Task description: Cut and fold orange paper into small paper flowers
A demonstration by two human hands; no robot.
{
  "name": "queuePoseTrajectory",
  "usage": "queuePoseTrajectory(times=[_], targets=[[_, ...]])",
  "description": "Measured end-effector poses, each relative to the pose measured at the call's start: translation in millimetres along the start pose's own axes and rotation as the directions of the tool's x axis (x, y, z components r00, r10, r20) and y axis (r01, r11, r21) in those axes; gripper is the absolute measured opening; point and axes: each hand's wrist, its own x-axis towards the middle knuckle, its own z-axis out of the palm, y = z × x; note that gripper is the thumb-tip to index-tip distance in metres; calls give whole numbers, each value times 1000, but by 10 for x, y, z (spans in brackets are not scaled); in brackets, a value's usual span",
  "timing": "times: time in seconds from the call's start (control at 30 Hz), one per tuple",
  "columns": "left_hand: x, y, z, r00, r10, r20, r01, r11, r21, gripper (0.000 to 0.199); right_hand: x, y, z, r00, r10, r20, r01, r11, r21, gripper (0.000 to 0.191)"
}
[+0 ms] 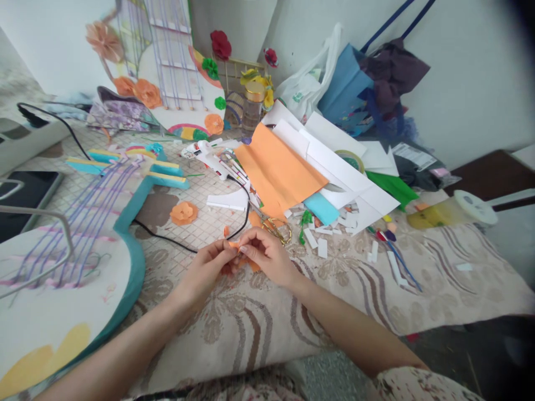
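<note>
Both hands meet over the near middle of the table, pinching a small piece of orange paper (234, 244) between them. My left hand (215, 258) has thumb and forefinger closed on its left side. My right hand (267, 256) grips it from the right, and the fingers hide most of the piece. More orange paper shows just beneath the hands. Beyond them lie gold-handled scissors (278, 229), partly under orange paper. An orange paper flower (184, 213) rests to the left, and a tiny orange scrap (226, 230) sits just past my left hand.
A cardboard guitar (134, 267) with purple strings fills the left side. A white glue gun (211, 161) trails a black cord (167, 240) across the cloth. Orange sheet (284, 167), white sheets (334, 161) and paper scraps cover the middle. A clear yellowish cylinder (438, 214) lies right.
</note>
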Motion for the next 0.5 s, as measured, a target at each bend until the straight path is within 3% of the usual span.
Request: queuePoseTrajectory(times=[0.23, 0.5], targets=[[-11, 24, 24, 983, 179, -39, -163, 954, 251, 21, 8, 0, 35, 995, 100, -15, -99, 993, 69, 12], [-22, 53, 57, 993, 116, -26, -106, 960, 259, 21, -1, 4, 19, 998, 56, -33, -56, 998, 8, 6]])
